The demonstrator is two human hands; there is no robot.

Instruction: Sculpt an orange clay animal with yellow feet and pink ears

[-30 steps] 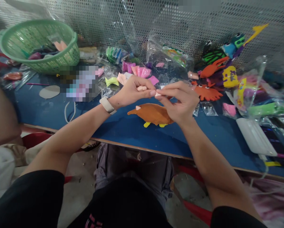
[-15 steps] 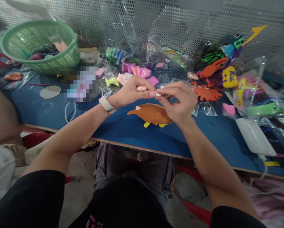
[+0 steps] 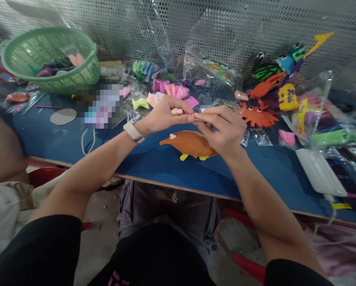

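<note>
A lump of pale pink modelling clay (image 3: 177, 111) is held within the curled fingers of my left hand (image 3: 167, 115). My right hand (image 3: 224, 129) pinches with thumb and forefinger at the left thumb tip, where the two hands meet. Hardly anything shows of the small clay bit between those fingertips. Just below my hands stands a brown clay animal figure (image 3: 192, 143) with a pointed snout, yellow feet and a small pale pink piece on its head. My right hand hides its right end from view.
A green basket (image 3: 91, 73) stands at the back left. Orange clay crab (image 3: 259, 116), pink clay packets (image 3: 178, 90) and plastic bags lie along the back. At right are a white power bank (image 3: 319, 171) and a phone (image 3: 343, 174). Another person's arm (image 3: 3, 147) rests at left.
The small pale clay bit at my fingertips, visible before, is now mostly covered as my right fingers close in against the left thumb. The brown figure has not moved.
</note>
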